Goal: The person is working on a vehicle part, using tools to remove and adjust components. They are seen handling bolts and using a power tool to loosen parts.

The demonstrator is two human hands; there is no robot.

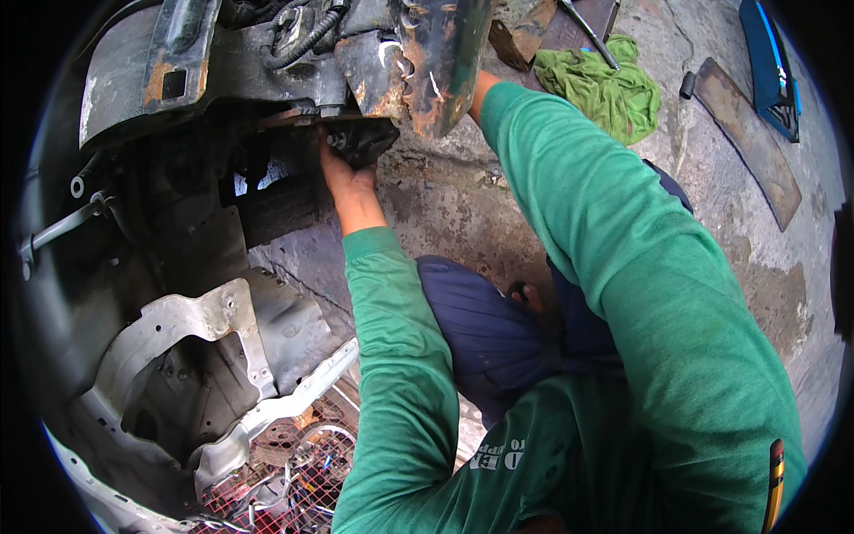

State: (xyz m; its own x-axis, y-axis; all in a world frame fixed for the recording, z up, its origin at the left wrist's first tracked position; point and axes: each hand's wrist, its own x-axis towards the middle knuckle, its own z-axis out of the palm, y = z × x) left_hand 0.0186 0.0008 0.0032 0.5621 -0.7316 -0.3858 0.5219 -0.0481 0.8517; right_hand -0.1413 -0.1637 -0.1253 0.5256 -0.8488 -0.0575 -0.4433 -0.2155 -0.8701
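Beside the lower end of the rusty metal beam (440, 67), a dark metal part (372, 145) is being touched by the left hand (354, 185); most of its fingers are being hidden, so any clamping cannot be told. The right hand is being blocked by the beam, only the wrist (482, 93) being shown; its finger state cannot be told.

A black part (366, 149) under a big dark metal frame (307, 89) is touched by the left grip (350, 181); whether it is held cannot be told. The right grip (481, 96) is mostly hidden behind a rusty metal post (434, 71). Both arms are covered by green sleeves (391, 311). On the gray floor (765, 267), a crumpled green cloth (614, 98) is partly covered by a metal bar (589, 34). A long, flat metal piece (747, 142) is seen nearby.
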